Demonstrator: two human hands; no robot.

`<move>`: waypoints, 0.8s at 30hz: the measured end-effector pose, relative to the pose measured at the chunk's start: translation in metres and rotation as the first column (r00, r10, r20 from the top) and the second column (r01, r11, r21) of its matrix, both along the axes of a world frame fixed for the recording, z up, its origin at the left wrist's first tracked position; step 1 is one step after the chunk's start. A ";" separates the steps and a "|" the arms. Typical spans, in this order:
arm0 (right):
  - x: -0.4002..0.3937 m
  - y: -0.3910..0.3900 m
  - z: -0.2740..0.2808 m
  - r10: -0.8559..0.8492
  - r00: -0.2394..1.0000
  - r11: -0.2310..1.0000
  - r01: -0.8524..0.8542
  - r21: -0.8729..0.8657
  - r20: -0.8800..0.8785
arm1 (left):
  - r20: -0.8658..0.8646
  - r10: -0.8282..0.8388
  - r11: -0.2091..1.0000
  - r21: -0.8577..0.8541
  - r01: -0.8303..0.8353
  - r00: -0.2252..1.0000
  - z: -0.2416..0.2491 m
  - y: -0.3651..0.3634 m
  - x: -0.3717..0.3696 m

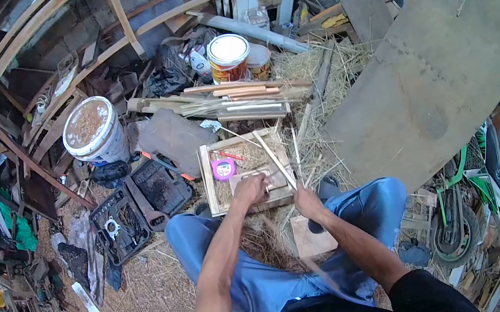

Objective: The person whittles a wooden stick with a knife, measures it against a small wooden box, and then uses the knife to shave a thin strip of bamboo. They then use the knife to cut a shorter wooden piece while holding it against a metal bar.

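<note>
A shallow wooden box [207,171] sits on the ground between my knees. My left hand [250,189] is over it, fingers curled down by some small wooden pieces [277,178]; what they grip is hidden. At the box's right front corner, my right hand [307,202] is closed around the lower end of a thin wooden strip [273,157]. The strip slants up and left across the box. Inside the box lie a pink tape measure [223,169] and a red pencil-like stick [230,155].
An open black tool case [120,223] with a handsaw [143,205] lies left. Beyond the box are stacked wooden strips [240,99], a white bucket [91,132] and a paint can [229,57]. A large board [422,72] leans at right, near a green bike [458,206].
</note>
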State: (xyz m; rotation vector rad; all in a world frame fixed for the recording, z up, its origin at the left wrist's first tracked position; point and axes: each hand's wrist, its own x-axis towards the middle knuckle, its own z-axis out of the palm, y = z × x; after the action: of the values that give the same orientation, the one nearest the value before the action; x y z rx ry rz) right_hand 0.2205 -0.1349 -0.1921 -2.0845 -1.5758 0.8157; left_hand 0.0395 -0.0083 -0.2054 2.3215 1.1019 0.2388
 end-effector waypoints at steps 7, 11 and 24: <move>-0.010 -0.001 0.006 -0.065 0.998 0.997 0.066 0.041 -0.021 | 0.050 0.041 0.999 -0.008 -0.040 0.998 0.005 -0.010 -0.008; -0.004 0.008 0.008 -0.216 0.962 0.936 0.253 0.247 -0.165 | -0.019 0.049 0.991 -0.121 -0.050 0.999 -0.002 0.000 -0.010; 0.053 0.040 -0.036 -0.464 0.885 0.879 0.466 -0.102 0.049 | 0.152 0.448 0.846 -0.391 -0.363 0.881 0.009 0.007 -0.012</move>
State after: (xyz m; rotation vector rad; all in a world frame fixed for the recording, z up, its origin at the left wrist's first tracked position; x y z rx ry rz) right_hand 0.2733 -0.0953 -0.2282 -2.4177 -0.9800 0.7130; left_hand 0.0273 -0.0014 -0.1963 1.6743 1.3807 0.4298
